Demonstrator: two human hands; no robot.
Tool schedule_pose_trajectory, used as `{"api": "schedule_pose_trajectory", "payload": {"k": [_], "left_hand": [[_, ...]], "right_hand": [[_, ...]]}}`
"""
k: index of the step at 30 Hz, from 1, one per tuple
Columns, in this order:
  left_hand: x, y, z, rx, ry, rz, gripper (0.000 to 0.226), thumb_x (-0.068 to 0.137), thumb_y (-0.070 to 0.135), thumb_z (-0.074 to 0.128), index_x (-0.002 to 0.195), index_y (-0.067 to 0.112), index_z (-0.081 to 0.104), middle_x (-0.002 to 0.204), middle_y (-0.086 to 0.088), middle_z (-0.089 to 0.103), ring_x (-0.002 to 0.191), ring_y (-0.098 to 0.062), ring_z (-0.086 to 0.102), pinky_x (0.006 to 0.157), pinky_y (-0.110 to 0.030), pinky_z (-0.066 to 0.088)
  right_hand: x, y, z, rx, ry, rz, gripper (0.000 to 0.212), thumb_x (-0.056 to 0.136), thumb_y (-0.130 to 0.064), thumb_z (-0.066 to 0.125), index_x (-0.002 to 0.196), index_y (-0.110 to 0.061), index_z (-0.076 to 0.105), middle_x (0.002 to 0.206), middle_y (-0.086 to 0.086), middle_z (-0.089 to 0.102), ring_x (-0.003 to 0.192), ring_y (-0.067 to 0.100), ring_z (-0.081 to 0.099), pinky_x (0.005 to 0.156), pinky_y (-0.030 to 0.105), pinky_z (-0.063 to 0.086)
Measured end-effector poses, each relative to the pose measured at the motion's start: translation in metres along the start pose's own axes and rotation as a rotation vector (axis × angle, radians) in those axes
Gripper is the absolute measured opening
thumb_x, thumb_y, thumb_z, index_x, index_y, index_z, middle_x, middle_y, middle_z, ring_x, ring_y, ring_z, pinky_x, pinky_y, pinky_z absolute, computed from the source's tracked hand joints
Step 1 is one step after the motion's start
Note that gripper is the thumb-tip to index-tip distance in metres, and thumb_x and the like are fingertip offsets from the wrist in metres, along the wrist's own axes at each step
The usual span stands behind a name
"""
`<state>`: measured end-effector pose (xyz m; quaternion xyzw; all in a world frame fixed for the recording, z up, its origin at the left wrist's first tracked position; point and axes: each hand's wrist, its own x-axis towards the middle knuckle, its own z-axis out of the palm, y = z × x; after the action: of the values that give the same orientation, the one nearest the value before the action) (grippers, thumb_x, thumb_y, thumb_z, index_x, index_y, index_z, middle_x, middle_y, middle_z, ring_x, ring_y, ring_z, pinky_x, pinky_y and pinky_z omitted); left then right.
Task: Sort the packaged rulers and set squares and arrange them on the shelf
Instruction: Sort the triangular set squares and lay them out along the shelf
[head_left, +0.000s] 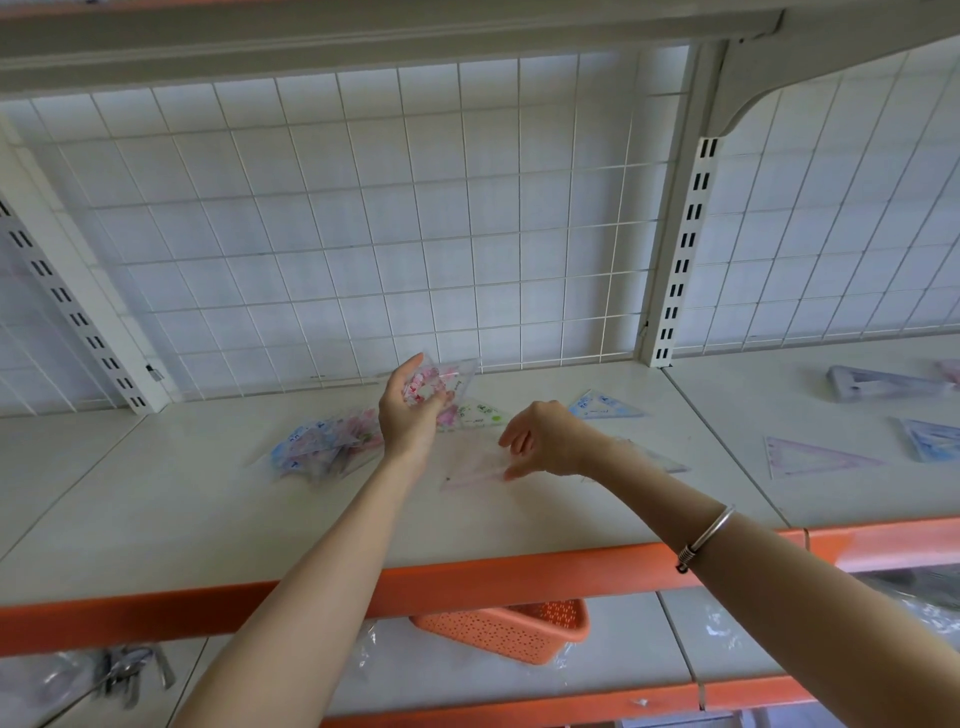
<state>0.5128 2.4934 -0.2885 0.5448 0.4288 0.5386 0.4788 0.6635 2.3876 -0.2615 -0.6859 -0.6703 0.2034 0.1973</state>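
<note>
Head view. The left hand (410, 415) is raised just above the shelf (182, 509). Its fingers (413, 366) are curled round a pink-patterned packaged set square (454, 382), held upright and clear of the shelf board in front of the wire grid back (363, 234). The right hand (545, 439) hovers low over a pale pink transparent package (475, 467) lying flat on the shelf. Its fingers (511, 441) hang loosely curled with the thumb at the package's right edge; whether they actually grip it cannot be told through the blur. A silver bracelet (706, 535) circles the right forearm. Just left of the left wrist lies a loose pile of blue and pink packages (317, 447). Behind the hands, flat on the shelf and apart from each other, lie a green-and-white set square (485, 413) and a blue set square (605, 408). On the adjoining section to the right lie a purple-edged set square (810, 457), a blue package (930, 439) and a greyish-purple package (878, 384). An orange basket (514, 629) stands on the shelf below.
</note>
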Motion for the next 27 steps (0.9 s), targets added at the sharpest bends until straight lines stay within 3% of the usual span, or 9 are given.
{"api": "schedule_pose_trajectory", "payload": {"k": [7,13,22,27], "left_hand": [[-0.002,0.005,-0.003,-0.043,-0.034,0.000,0.054,0.081,0.001,0.069,0.105,0.048,0.059,0.124,0.007,0.053,0.115,-0.022,0.060,0.090,-0.047,0.054],[-0.004,0.005,-0.005,-0.081,-0.054,-0.009,0.054,0.082,-0.003,0.067,0.112,0.041,0.059,0.124,0.007,0.053,0.113,-0.025,0.062,0.091,-0.046,0.054],[-0.009,0.004,-0.001,-0.095,-0.092,-0.013,0.055,0.082,-0.001,0.068,0.102,0.050,0.061,0.131,0.006,0.052,0.114,-0.027,0.061,0.093,-0.047,0.053],[-0.012,0.006,0.001,-0.093,-0.108,-0.020,0.055,0.082,0.000,0.069,0.104,0.049,0.061,0.129,0.007,0.052,0.116,-0.027,0.060,0.092,-0.045,0.054]], "right_hand": [[-0.001,-0.005,0.002,0.009,-0.034,0.023,0.044,0.065,-0.024,0.086,0.103,-0.009,0.071,0.085,0.003,0.067,0.080,0.013,0.061,0.076,0.023,0.050],[-0.005,-0.007,0.005,0.060,-0.038,0.046,0.041,0.063,-0.025,0.087,0.099,-0.012,0.071,0.071,-0.007,0.058,0.067,0.009,0.054,0.057,0.012,0.040],[-0.006,-0.010,0.011,0.076,-0.026,0.048,0.045,0.060,-0.028,0.089,0.099,-0.014,0.070,0.067,-0.008,0.057,0.066,0.012,0.055,0.069,0.025,0.046],[-0.006,-0.006,0.010,0.097,-0.005,0.051,0.041,0.063,-0.028,0.087,0.097,-0.014,0.070,0.069,-0.006,0.058,0.064,0.010,0.054,0.062,0.019,0.044]]}}
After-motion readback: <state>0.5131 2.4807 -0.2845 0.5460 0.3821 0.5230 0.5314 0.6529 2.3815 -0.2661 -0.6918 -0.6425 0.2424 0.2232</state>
